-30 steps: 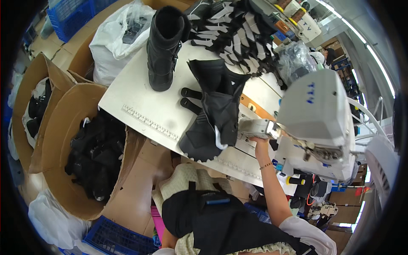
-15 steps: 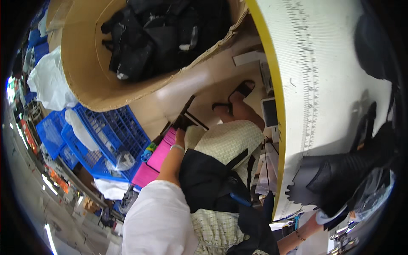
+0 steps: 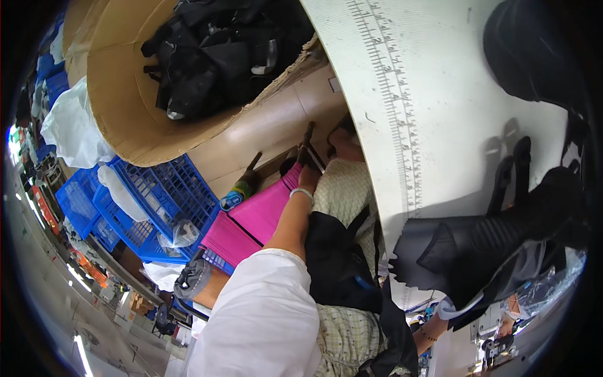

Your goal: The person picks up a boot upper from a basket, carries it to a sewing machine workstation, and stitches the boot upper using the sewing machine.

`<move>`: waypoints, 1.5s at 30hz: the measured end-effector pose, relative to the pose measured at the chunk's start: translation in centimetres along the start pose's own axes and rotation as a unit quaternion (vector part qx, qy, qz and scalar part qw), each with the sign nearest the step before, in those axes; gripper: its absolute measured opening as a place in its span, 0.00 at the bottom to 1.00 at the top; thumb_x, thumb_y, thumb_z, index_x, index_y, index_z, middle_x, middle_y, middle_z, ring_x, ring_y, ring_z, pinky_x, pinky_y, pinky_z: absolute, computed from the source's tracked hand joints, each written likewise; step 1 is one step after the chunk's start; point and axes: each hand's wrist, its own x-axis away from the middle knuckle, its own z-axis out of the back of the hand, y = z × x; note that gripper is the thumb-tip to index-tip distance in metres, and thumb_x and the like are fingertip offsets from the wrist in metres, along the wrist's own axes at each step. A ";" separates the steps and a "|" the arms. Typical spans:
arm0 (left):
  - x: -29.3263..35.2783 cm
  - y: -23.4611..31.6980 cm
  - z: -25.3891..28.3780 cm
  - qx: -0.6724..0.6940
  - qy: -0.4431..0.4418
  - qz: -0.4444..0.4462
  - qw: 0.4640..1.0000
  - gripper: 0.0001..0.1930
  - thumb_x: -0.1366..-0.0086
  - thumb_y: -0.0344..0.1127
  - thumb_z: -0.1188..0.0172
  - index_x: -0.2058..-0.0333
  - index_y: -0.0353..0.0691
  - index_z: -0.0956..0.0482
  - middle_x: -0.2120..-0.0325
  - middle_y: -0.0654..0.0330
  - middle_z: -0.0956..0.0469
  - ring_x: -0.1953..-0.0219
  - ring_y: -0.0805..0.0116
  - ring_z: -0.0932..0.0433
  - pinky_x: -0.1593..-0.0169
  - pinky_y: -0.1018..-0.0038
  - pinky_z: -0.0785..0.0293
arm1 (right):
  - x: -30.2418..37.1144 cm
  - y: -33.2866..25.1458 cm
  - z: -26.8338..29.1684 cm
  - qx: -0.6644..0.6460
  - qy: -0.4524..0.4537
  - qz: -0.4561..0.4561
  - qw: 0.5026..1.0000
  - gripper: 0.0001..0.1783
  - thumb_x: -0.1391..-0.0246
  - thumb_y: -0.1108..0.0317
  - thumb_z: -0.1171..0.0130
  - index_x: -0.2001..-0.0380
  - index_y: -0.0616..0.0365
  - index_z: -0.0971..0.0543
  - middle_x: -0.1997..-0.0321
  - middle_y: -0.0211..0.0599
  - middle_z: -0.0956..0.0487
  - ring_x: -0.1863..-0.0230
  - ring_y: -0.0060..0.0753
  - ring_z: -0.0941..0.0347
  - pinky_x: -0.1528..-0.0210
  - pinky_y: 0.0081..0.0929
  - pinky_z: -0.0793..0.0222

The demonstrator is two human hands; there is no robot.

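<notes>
My left hand [image 3: 308,178], with a white band at the wrist, is closed over the far end of a pink-covered stool [image 3: 260,210] beside my lap. Its fingers show only in part. My right hand [image 3: 438,322], a beaded bracelet on its wrist, is at the lower right edge of the white worktop [image 3: 383,144]. It grips the pale-edged end of a black ribbed piece [image 3: 433,251], which covers most of the fingers. That piece has a jagged left edge and lies partly on the worktop, along with clear plastic [image 3: 565,283].
A cardboard box [image 3: 125,119] of black pieces stands at the far left. Blue plastic baskets [image 3: 151,207] and a white bag [image 3: 78,125] are beside it. A large black object [image 3: 527,56] rests on the worktop's far side, which carries printed ruler marks.
My left hand and the pink stool have shifted right and away from me, showing more of the stool. The view has turned, so the worktop covers more of the picture's middle.
</notes>
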 end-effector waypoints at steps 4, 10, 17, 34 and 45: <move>-3.7 3.7 4.5 0.049 0.005 -0.008 0.999 0.12 0.45 0.38 0.54 0.72 0.44 0.21 0.71 0.57 0.22 0.65 0.61 0.24 0.57 0.67 0.35 | 0.2 -0.6 1.2 0.088 -0.010 0.043 0.995 0.15 0.51 0.67 0.51 0.61 0.66 0.28 0.59 0.49 0.27 0.58 0.45 0.31 0.58 0.35 0.37; -6.2 10.9 11.6 0.280 0.161 -0.103 0.941 0.11 0.46 0.38 0.53 0.72 0.44 0.21 0.72 0.56 0.22 0.67 0.61 0.23 0.60 0.66 0.33 | -0.5 -2.2 0.2 0.286 -0.029 0.152 0.945 0.17 0.49 0.65 0.51 0.60 0.66 0.28 0.59 0.52 0.27 0.58 0.48 0.30 0.59 0.37 0.36; 0.6 22.8 10.3 0.203 0.026 -0.248 0.947 0.11 0.46 0.37 0.52 0.73 0.44 0.20 0.72 0.57 0.22 0.68 0.60 0.23 0.62 0.65 0.33 | -1.2 -2.9 -2.3 0.260 -0.027 0.168 0.951 0.10 0.52 0.72 0.52 0.75 0.71 0.25 0.74 0.45 0.23 0.72 0.38 0.29 0.68 0.33 0.36; 3.2 24.1 5.9 0.089 -0.040 -0.273 0.957 0.10 0.47 0.37 0.50 0.74 0.44 0.20 0.73 0.57 0.21 0.69 0.60 0.23 0.66 0.62 0.31 | -1.1 -4.6 -3.5 -0.043 -0.009 0.010 0.999 0.11 0.59 0.75 0.49 0.73 0.73 0.24 0.68 0.45 0.25 0.65 0.36 0.32 0.56 0.28 0.38; -1.3 20.0 0.0 0.073 0.035 -0.247 0.965 0.09 0.48 0.37 0.49 0.74 0.44 0.19 0.74 0.57 0.21 0.71 0.59 0.23 0.69 0.60 0.31 | -3.1 -3.7 -5.3 -0.050 -0.020 0.262 0.964 0.13 0.49 0.72 0.54 0.61 0.68 0.34 0.57 0.46 0.31 0.56 0.36 0.32 0.53 0.24 0.39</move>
